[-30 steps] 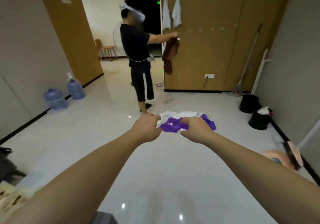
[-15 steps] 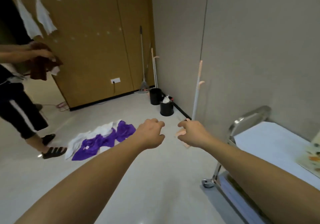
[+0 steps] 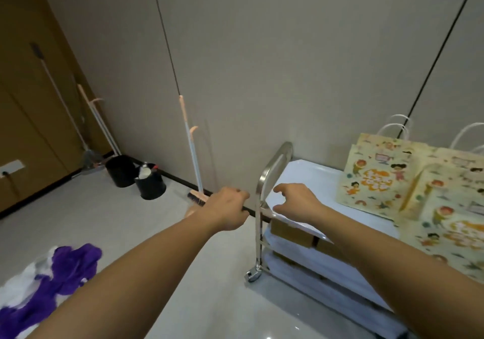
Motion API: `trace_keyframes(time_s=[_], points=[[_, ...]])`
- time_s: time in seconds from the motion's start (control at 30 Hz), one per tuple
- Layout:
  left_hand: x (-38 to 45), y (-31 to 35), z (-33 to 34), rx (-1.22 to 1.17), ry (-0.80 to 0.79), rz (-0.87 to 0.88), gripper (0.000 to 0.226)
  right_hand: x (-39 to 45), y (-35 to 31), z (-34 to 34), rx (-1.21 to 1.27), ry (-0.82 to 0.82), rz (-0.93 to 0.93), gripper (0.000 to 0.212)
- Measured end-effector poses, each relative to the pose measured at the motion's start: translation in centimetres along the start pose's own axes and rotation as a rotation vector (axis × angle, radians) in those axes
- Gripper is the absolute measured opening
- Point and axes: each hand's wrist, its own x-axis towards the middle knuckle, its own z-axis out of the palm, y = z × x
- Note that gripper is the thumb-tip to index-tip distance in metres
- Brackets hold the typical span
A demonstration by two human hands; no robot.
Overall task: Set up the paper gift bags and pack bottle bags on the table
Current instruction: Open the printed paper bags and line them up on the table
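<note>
Several cream paper gift bags with cartoon children and white cord handles are on the white table (image 3: 309, 179) at the right. One bag (image 3: 377, 176) stands upright, another (image 3: 445, 194) stands beside it, and a third (image 3: 453, 236) lies nearer me. Both my arms reach forward. My left hand (image 3: 227, 209) is a curled fist holding nothing, just left of the table's steel end rail (image 3: 272, 168). My right hand (image 3: 297, 202) hovers over the table's left end with fingers loosely spread, holding nothing, well left of the bags.
The table has lower shelves and a caster (image 3: 252, 276). A broom (image 3: 193, 155) leans on the grey wall behind my left hand. Two black bins (image 3: 123, 171) (image 3: 150, 185) and mops (image 3: 86, 118) stand in the corner. Purple and white cloths (image 3: 62, 270) lie on the floor at left.
My view has swung right: the other person has left the frame and the table with gift bags has come in. My right hand has opened from a fist.
</note>
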Motion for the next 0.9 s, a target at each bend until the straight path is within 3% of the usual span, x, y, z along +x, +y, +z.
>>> trace_keyframes(time_s=[0.4,0.9], points=[[13.3,0.6,-3.9,0.006,-0.062,0.355,0.055,3.1,2.8,-3.8,0.036,0.173,0.366,0.059],[19.9,8.0,-3.8,0.043,-0.093,0.703,0.054,1.3,7.7,-6.8,0.064,0.33,0.653,0.06]])
